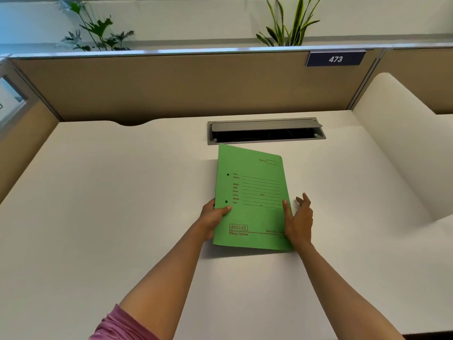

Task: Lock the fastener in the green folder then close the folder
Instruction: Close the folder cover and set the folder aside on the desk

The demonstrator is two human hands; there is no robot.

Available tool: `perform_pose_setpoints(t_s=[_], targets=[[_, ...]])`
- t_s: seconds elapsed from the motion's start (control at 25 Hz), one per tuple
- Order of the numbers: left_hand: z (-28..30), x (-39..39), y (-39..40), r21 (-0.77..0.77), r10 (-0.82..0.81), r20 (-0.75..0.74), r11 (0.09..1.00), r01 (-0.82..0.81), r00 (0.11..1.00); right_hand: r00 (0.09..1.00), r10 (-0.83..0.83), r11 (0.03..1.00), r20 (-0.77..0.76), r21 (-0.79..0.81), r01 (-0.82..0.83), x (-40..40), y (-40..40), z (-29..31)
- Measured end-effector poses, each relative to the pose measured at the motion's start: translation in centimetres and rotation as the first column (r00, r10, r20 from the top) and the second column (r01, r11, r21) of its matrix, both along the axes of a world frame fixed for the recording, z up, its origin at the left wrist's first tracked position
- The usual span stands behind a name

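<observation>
The green folder is closed, its printed front cover facing me, held a little above the white desk with a shadow under its near edge. My left hand grips its left edge near the spine, thumb on the cover by two small punch holes. On the folder's right edge rests my right hand, thumb on the cover, fingers spread beside and behind it. The fastener is hidden inside.
A grey cable hatch with its lid raised is set into the desk just beyond the folder. Tan partition walls enclose the desk at the back and left. A number plate reading 473 hangs on the partition. Plants stand behind it.
</observation>
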State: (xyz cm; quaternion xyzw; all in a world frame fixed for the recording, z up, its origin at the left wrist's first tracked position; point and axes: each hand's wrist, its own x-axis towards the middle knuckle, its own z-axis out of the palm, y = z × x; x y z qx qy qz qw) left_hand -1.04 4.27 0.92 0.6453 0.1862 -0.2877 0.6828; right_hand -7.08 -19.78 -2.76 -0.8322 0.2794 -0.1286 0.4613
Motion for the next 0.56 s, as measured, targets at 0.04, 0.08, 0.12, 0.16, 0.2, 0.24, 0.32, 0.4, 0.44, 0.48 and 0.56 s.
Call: perform_pose_setpoints(t_s=[0.04, 0.08, 0.12, 0.16, 0.2, 0.24, 0.32, 0.4, 0.44, 0.48, 0.56], targets=[[0.2, 0.5, 0.9, 0.0, 0.011, 0.001, 1.0, -0.011, 1.0, 1.0, 0.011, 0.999, 0.002, 0.043, -0.011, 0.6, 0.3, 0.5], [0.4, 1.1, 1.8, -0.004, 0.024, 0.004, 1.0, -0.024, 1.0, 0.999, 0.033, 0.995, -0.004, 0.093, -0.032, 1.3, 0.7, 0.9], [0.6, 1.6, 2.8, -0.011, 0.037, 0.005, 0.999, -0.037, 0.999, 0.998, 0.067, 0.987, -0.018, 0.146, -0.063, 2.1, 1.1, 1.4], [0.8, 2.1, 3.8, -0.021, 0.051, 0.006, 0.998, -0.051, 0.999, 0.994, 0.106, 0.975, -0.039, 0.198, -0.097, 2.8, 1.6, 1.9], [1.0, 2.5, 4.7, -0.029, 0.066, 0.007, 0.997, -0.066, 0.998, 0.987, 0.148, 0.962, -0.067, 0.241, -0.128, 3.4, 2.3, 2.4], [1.2, 2.9, 5.8, -0.039, 0.085, 0.011, 0.996, -0.085, 0.996, 0.977, 0.189, 0.948, -0.095, 0.278, -0.156, 4.1, 3.2, 2.8], [1.7, 3.5, 7.7, -0.052, 0.113, 0.019, 0.992, -0.111, 0.993, 0.957, 0.258, 0.92, -0.131, 0.337, -0.202, 5.2, 4.9, 3.1], [2.1, 4.2, 9.8, -0.055, 0.135, 0.026, 0.99, -0.134, 0.99, 0.936, 0.325, 0.891, -0.136, 0.377, -0.254, 6.4, 6.8, 3.3], [2.4, 4.5, 10.6, -0.05, 0.142, 0.027, 0.989, -0.14, 0.99, 0.928, 0.349, 0.878, -0.133, 0.393, -0.274, 6.8, 7.7, 3.4], [2.5, 4.9, 11.6, -0.047, 0.15, 0.027, 0.988, -0.149, 0.988, 0.921, 0.367, 0.866, -0.128, 0.409, -0.288, 7.3, 8.7, 3.6], [2.6, 5.8, 13.6, -0.029, 0.169, 0.03, 0.985, -0.168, 0.985, 0.914, 0.391, 0.847, -0.105, 0.431, -0.312, 8.4, 10.7, 3.7]])
